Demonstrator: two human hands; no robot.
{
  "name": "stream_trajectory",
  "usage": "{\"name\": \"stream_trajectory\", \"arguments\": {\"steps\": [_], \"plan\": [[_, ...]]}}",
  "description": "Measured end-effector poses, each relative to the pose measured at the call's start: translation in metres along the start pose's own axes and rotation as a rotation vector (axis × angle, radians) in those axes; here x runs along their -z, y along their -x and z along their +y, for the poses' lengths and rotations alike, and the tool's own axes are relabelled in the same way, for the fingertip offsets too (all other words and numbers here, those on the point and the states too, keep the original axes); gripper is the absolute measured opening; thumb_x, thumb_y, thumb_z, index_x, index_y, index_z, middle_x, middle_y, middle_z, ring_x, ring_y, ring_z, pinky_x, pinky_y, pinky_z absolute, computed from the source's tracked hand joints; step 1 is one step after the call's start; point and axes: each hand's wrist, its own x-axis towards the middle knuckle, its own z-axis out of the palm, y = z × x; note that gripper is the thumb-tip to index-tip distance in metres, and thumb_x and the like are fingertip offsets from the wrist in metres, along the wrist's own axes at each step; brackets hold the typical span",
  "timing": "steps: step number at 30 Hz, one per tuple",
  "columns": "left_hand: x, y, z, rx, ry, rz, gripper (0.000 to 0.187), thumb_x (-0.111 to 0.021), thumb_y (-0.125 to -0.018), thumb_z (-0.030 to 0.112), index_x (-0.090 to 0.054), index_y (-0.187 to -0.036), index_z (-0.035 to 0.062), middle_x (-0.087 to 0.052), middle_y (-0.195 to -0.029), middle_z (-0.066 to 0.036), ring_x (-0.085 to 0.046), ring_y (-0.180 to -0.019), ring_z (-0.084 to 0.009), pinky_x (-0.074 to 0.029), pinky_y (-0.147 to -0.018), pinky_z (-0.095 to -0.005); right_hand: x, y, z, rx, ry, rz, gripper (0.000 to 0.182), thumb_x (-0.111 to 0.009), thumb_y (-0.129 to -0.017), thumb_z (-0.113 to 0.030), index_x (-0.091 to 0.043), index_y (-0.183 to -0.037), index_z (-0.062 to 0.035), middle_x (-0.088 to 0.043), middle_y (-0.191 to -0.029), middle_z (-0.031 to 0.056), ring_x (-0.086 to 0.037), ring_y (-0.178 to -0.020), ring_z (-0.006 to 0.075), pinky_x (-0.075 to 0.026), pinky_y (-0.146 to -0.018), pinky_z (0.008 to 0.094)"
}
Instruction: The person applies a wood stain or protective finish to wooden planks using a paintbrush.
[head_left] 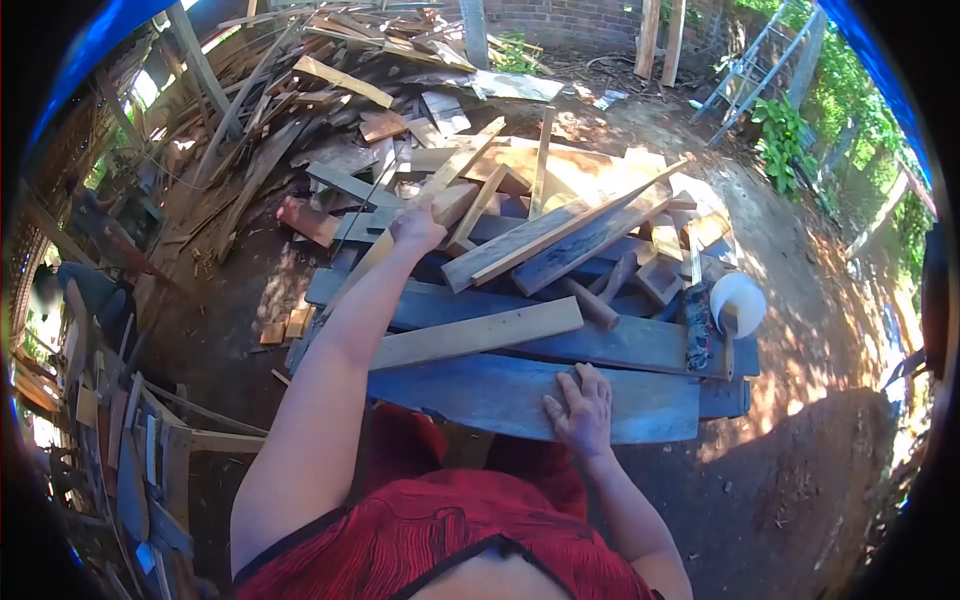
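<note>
My left hand reaches forward across the pile, its fingers closed around a long pale wooden strip that slants away from me. My right hand lies flat, fingers spread, on a wide grey board at the near side of the workbench. Just beyond that board lies a shorter light plank. A wooden mallet rests among the boards in the middle, its handle partly covered. Two long boards lie crosswise on the pile.
On the bench's right end are a white bucket and a dark, worn block-shaped object. Scrap wood is heaped at the far left. A ladder leans at the far right. More timber stands at the near left.
</note>
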Motion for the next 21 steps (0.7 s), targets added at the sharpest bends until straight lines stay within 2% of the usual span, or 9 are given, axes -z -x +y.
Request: {"name": "stream_trajectory", "arguments": {"steps": [2, 3, 9, 11, 13, 15, 17, 21], "plan": [[-0.006, -0.007, -0.002, -0.073, -0.060, 0.076, 0.061, -0.062, -0.069, 0.024, -0.046, -0.128, 0.0197, -0.051, -0.123, -0.018, -0.048, -0.116, -0.0355, -0.039, -0.098, -0.0416, 0.002, 0.007, -0.009, 0.003, -0.017, 0.005, 0.041, -0.068, -0.075, -0.029, -0.063, -0.106, -0.0032, -0.048, -0.121, 0.0180, -0.043, -0.116, 0.0368, -0.033, -0.098, 0.0451], [-0.023, -0.026, 0.017, -0.069, -0.010, 0.073, 0.061, -0.062, -0.069, 0.024, -0.046, -0.128, 0.0197, -0.051, -0.123, -0.018, -0.048, -0.116, -0.0355, -0.039, -0.098, -0.0416, 0.008, -0.008, 0.012, 0.020, 0.029, -0.004, 0.041, -0.068, -0.075, -0.029, -0.063, -0.106, -0.0032, -0.048, -0.121, 0.0180, -0.043, -0.116, 0.0368, -0.033, -0.098, 0.0451], [-0.028, -0.037, 0.021, -0.072, 0.106, 0.084, 0.062, -0.061, -0.067, 0.022, -0.044, -0.126, 0.0119, -0.046, -0.124, -0.022, -0.042, -0.120, -0.0369, -0.037, -0.099, -0.0424, 0.003, -0.010, 0.006, 0.010, 0.001, -0.024, 0.042, -0.069, -0.074, -0.029, -0.063, -0.106, -0.0027, -0.049, -0.121, 0.0179, -0.044, -0.116, 0.0360, -0.033, -0.098, 0.0449], [-0.029, -0.036, 0.022, -0.191, 0.246, 0.206, 0.065, -0.062, -0.066, 0.021, -0.042, -0.126, 0.0083, -0.044, -0.125, -0.024, -0.040, -0.122, -0.0378, -0.035, -0.101, -0.0425, 0.002, -0.011, 0.006, 0.013, 0.023, -0.019, 0.042, -0.069, -0.074, -0.029, -0.063, -0.106, -0.0027, -0.049, -0.121, 0.0180, -0.043, -0.116, 0.0358, -0.033, -0.098, 0.0450], [-0.042, -0.045, 0.002, -0.199, 0.233, 0.263, 0.068, -0.065, -0.067, 0.025, -0.041, -0.128, 0.0075, -0.045, -0.125, -0.023, -0.041, -0.121, -0.0374, -0.036, -0.100, -0.0414, 0.000, -0.010, 0.003, 0.021, 0.017, -0.024, 0.042, -0.069, -0.074, -0.029, -0.063, -0.106, -0.0027, -0.049, -0.121, 0.0180, -0.043, -0.116, 0.0357, -0.033, -0.098, 0.0451], [-0.046, -0.046, -0.007, -0.275, 0.445, 0.182, 0.071, -0.067, -0.069, 0.029, -0.040, -0.131, 0.0078, -0.046, -0.127, -0.023, -0.044, -0.119, -0.0368, -0.037, -0.100, -0.0405, 0.001, -0.009, 0.003, 0.008, 0.026, -0.014, 0.042, -0.069, -0.074, -0.029, -0.063, -0.106, -0.0027, -0.048, -0.121, 0.0181, -0.043, -0.117, 0.0357, -0.032, -0.098, 0.0452], [-0.037, -0.035, -0.010, -0.293, 0.374, 0.127, 0.073, -0.067, -0.072, 0.032, -0.037, -0.134, 0.0080, -0.046, -0.128, -0.022, -0.045, -0.118, -0.0363, -0.037, -0.100, -0.0397, 0.001, -0.009, 0.003, 0.008, 0.022, -0.016, 0.041, -0.068, -0.075, -0.029, -0.063, -0.107, -0.0027, -0.048, -0.121, 0.0184, -0.043, -0.117, 0.0356, -0.032, -0.099, 0.0452], [-0.037, -0.009, -0.015, -0.424, 0.316, 0.352, 0.074, -0.068, -0.073, 0.032, -0.036, -0.135, 0.0068, -0.046, -0.128, -0.023, -0.046, -0.118, -0.0368, -0.037, -0.099, -0.0419, -0.002, -0.006, 0.005, 0.011, 0.015, 0.012, 0.040, -0.067, -0.076, -0.029, -0.062, -0.107, -0.0030, -0.048, -0.121, 0.0186, -0.042, -0.118, 0.0355, -0.032, -0.099, 0.0449]]}}
